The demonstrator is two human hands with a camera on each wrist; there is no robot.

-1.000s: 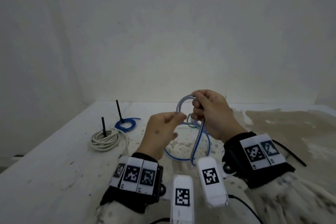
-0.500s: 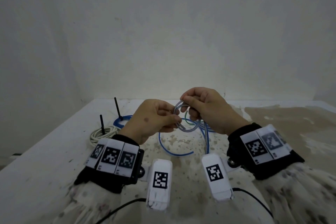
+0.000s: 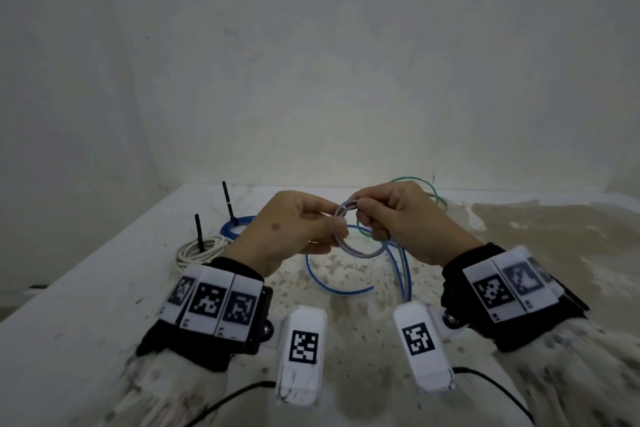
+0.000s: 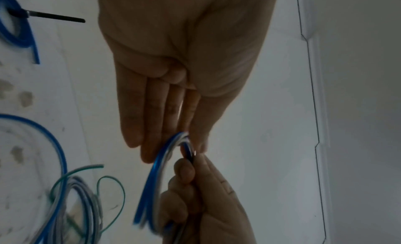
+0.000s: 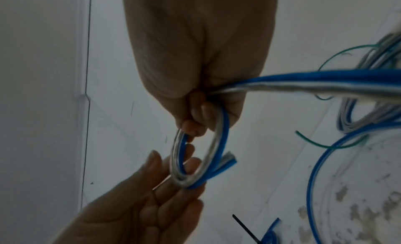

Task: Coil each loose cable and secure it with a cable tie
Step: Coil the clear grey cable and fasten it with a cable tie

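hands met over the middle of the white table (image 3: 86, 288), both working a small loop of blue-and-grey cable (image 3: 356, 251) held up off the surface. left hand (image 3: 287, 232) pinched the loop's near-left side between thumb and fingertips; from the right wrist view its fingers (image 5: 173, 192) lay fairly straight under the bottom of the loop, with the thumb on the other side. right hand (image 3: 412, 218) had its fingers curled round the top of the loop, thumb and forefinger closed on the strand, and the rest of the cable ran out of its fist toward the table. a cut end of the cable (image 5: 229, 159) stuck out just beside the loop's lower edge. below the hands a longer run of the same blue cable (image 3: 332, 284) curved across the stained table top, and a thin green wire (image 3: 420, 184) arched up behind the right hand. at the far left of the table lay a coiled white cable (image 3: 202, 250) and, just behind it, a coiled blue cable (image 3: 232, 227), each bound with a black cable tie (image 3: 228, 199) whose tail stood upright. white marker-tagged wrist cameras (image 3: 303, 340) sat under both forearms.
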